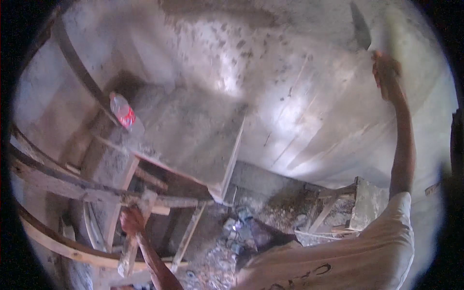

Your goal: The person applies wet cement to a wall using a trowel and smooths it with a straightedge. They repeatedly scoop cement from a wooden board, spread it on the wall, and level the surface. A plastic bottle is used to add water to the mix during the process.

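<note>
My right hand (386, 72) grips the handle of a trowel at the upper right, its dark pointed blade (361, 26) angled upward against or just before the grey plastered wall (290, 111); I cannot tell if it touches. My left hand (133, 221) is closed on an upright wooden post (127, 261) at the lower left, just below where a horizontal timber (101, 193) crosses it. Up and left of that hand, a plastic bottle with a red label (124, 113) stands on a dusty concrete ledge (188, 145).
Curved-looking timbers (67, 251) and short braces (188, 234) form a frame on the left. Below me lies rubble (217, 261) with a dark heap (266, 232). At the lower right stands a rough wooden structure with a grey slab (362, 203).
</note>
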Available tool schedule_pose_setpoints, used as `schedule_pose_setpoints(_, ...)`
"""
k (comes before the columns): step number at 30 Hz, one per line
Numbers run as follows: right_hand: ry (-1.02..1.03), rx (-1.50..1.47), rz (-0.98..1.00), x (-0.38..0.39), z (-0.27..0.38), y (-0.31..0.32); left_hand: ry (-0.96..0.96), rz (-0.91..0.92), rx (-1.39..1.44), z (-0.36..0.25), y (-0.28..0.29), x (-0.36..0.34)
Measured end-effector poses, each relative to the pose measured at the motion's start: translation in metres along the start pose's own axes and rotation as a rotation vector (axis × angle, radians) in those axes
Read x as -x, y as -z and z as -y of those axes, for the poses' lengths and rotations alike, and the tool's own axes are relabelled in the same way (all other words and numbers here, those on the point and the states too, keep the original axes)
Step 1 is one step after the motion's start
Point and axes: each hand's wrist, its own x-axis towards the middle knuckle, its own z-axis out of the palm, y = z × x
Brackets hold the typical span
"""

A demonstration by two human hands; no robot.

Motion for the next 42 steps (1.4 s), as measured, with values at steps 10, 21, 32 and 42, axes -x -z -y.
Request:
schedule_pose_setpoints(10, 0.566, 0.348, 1.055, 0.135, -0.088, -0.435, 0.158, 0.155, 0.048, -0.028, 0.031, -0.012)
schedule_pose_setpoints(21, 0.561, 0.311, 0.725, 0.09, -0.05, -0.634, 0.144, 0.097, 0.185, -0.021, 0.048, 0.011)
schedule_pose_setpoints(32, 0.569, 0.463, 0.602, 0.072, 0.062, -0.401, 0.154, 0.153, 0.058, -0.027, 0.006, -0.013)
schedule_pose_setpoints(42, 0.541, 0.175, 0.84, 0.096, 0.124, -0.06, 0.132, 0.213, 0.071, -0.025, -0.003, -0.019)
